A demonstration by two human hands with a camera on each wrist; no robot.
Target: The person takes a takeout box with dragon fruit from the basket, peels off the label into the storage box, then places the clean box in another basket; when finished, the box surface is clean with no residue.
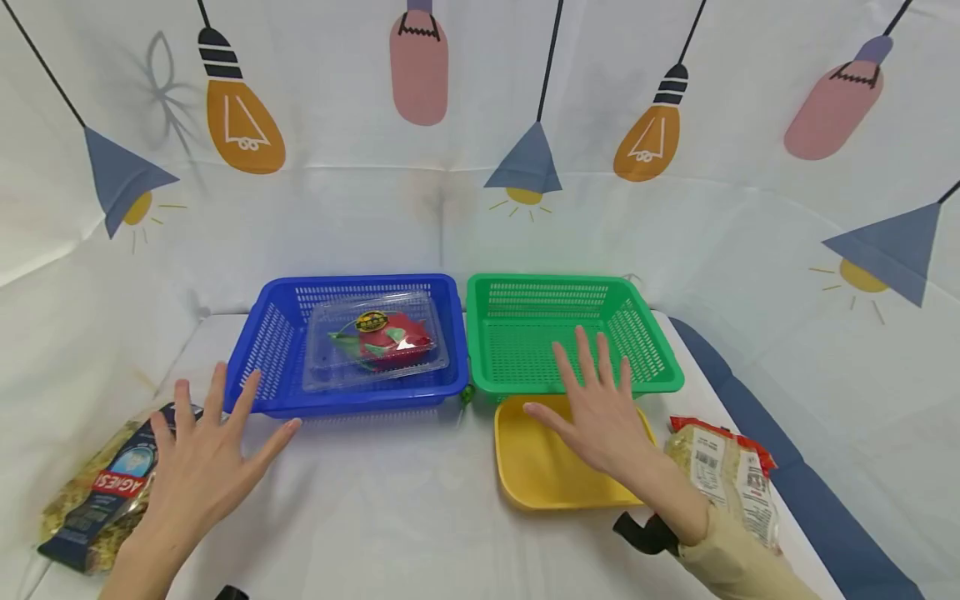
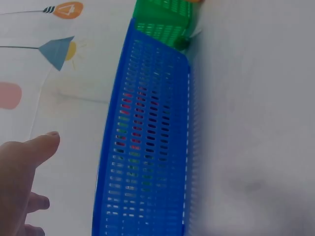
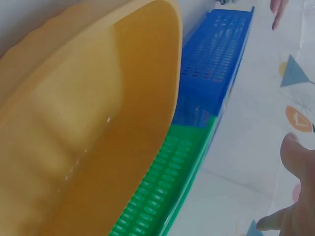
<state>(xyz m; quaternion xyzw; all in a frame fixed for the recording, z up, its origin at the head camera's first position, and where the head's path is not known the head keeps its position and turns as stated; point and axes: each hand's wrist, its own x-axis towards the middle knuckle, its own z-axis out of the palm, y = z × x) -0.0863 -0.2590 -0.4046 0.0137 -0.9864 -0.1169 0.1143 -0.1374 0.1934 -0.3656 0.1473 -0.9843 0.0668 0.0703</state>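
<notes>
My left hand is held up with its fingers spread, in front of the blue basket and beside a bag of pasta. Nothing is in it. My right hand, fingers also spread and holding nothing, overlaps the yellow tray and the front of the green basket in the head view. A clear plastic clamshell box with a red dragon fruit inside lies in the blue basket. In the left wrist view the fruit's red and green show through the basket's slots.
Right of the tray lies another food bag with a red top edge and white labels. A small green object sits between the two baskets. Behind them hangs a white cloth printed with lamps. A dark blue surface borders the table's right side.
</notes>
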